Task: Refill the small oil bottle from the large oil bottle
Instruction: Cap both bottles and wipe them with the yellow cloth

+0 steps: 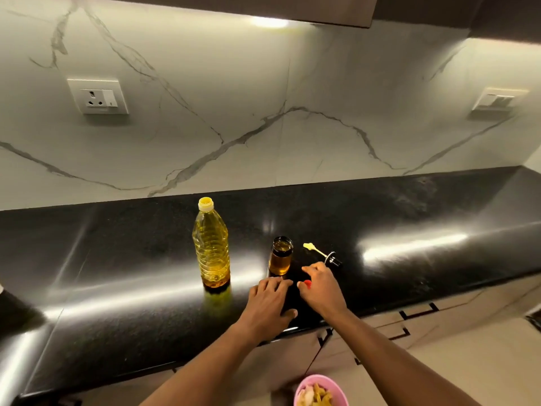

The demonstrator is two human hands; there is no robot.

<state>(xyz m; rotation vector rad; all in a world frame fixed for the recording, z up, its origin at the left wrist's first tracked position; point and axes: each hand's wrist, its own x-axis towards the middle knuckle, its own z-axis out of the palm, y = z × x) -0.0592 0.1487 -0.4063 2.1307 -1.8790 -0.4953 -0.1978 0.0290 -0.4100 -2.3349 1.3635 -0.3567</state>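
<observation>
A large clear bottle of yellow oil (211,244) stands upright on the black counter (409,218), its red cap off. To its right stands the small glass oil bottle (281,254), open at the top and partly filled with amber oil. Its brush-tipped lid (323,254) lies on the counter to the right. My left hand (269,300) rests flat on the counter just in front of the small bottle, fingers straight. My right hand (320,287) pinches a small red cap (307,283) low over the counter, to the right of the left hand.
A marble backsplash rises behind the counter with a socket (99,96) at the left and a switch plate (499,102) at the right. Cabinet drawers (418,320) sit below the counter edge. A pink bowl of scraps (320,391) lies low at the bottom.
</observation>
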